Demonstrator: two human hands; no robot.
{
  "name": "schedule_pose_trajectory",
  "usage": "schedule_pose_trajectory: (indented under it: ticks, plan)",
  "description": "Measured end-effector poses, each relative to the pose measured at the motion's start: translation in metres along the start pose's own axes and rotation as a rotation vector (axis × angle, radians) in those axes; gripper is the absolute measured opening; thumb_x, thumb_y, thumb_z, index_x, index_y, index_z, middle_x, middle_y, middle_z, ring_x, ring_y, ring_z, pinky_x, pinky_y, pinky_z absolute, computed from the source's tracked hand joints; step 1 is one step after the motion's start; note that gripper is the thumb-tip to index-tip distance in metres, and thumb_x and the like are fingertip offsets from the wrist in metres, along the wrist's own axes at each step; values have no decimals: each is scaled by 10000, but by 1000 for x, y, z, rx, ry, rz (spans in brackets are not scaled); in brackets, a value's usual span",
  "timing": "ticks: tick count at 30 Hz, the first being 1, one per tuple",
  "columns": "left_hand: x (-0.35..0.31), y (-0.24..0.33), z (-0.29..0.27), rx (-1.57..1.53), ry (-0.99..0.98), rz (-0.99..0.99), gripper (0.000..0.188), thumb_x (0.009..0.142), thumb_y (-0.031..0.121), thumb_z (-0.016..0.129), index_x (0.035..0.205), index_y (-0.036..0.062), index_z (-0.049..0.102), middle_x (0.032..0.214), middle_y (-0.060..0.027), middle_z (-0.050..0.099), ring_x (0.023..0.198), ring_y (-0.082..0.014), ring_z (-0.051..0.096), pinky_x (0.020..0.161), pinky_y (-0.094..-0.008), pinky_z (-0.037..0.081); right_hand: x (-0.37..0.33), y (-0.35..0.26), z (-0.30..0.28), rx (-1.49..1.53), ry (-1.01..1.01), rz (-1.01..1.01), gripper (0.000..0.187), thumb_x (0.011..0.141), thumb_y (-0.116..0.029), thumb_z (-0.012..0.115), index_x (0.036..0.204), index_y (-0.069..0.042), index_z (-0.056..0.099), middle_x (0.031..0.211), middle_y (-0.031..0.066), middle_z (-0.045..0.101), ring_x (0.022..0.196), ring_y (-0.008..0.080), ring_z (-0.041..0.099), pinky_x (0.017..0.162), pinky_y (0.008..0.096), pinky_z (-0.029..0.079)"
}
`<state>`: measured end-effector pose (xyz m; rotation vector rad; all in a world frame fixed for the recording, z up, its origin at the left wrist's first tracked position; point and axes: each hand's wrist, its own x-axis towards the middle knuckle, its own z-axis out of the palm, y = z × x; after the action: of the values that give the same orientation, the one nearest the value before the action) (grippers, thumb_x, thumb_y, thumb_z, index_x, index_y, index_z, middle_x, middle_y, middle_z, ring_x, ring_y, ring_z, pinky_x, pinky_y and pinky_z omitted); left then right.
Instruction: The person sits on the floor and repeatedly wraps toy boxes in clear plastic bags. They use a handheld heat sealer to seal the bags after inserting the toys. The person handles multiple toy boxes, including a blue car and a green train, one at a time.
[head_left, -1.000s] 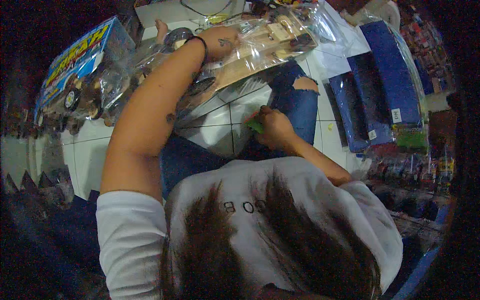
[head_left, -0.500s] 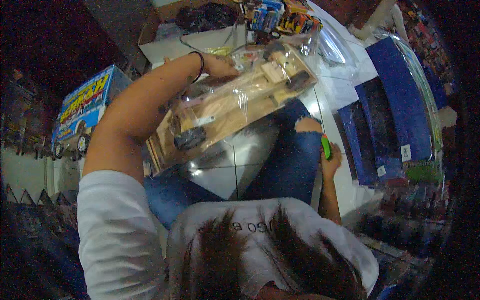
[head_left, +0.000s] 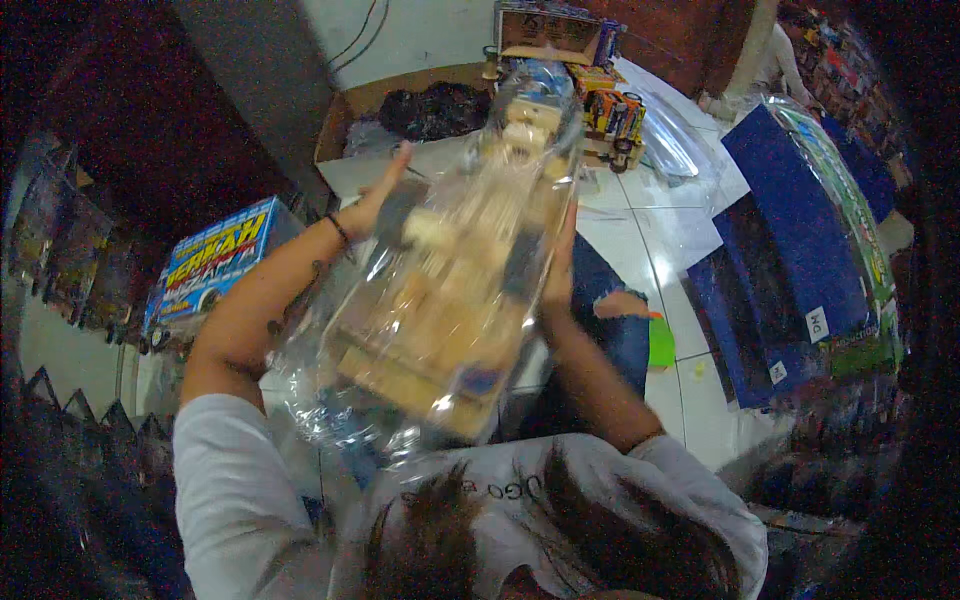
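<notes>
A wooden toy truck [head_left: 440, 300] in loose clear plastic wrap is held up before me, tilted, its pale underside and dark wheels toward me. My left hand [head_left: 372, 205] presses against its left side near a wheel, thumb raised. Along the right side lies my right hand [head_left: 561, 270], its fingers partly hidden behind the truck. Crumpled film hangs at the truck's near end, above my lap. A bright green thing [head_left: 660, 342] rests on the floor beside my right knee; its kind is unclear here.
A blue toy truck [head_left: 225, 250] stands at left. Behind are a cardboard box [head_left: 335, 135] with black plastic and several colourful toy trucks [head_left: 610, 110]. Dark blue panels [head_left: 790, 230] lie at right on the white tiled floor [head_left: 650, 225]. Another person [head_left: 785, 65] is at far right.
The wrapped truck has swung from slanting sideways to pointing away from me, and it is higher. My right hand has left the green thing on the floor and come to the truck.
</notes>
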<state>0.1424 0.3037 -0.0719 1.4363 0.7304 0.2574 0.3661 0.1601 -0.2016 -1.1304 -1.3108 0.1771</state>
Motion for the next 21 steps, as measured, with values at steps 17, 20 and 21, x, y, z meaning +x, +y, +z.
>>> schedule_pose_trajectory:
  ticks: [17, 20, 21]
  plan:
    - [-113, -144, 191, -766, 599, 354, 784, 947, 632, 289, 1506, 90, 197, 1528, -129, 268, 1386, -271, 297, 1141, -402, 220, 94, -38, -73, 640, -368, 771, 848, 868, -614, 516, 1454, -57, 262, 1371, 168, 428, 1241, 334, 443, 1028, 410, 360]
    - [-122, -116, 154, -535, 672, 424, 760, 958, 612, 300, 1505, 92, 206, 1522, -132, 287, 1382, -275, 305, 1142, -397, 217, 139, -76, -70, 334, -324, 342, 810, 873, -593, 533, 1449, -67, 314, 1347, 149, 510, 1213, 318, 523, 1013, 385, 417]
    - [-125, -98, 138, -447, 675, 388, 752, 962, 605, 304, 1504, 93, 210, 1520, -132, 293, 1381, -277, 308, 1142, -396, 216, 158, -98, -60, 11, -301, 49, 804, 851, -550, 589, 1442, -74, 325, 1317, 146, 539, 1150, 313, 565, 984, 389, 441]
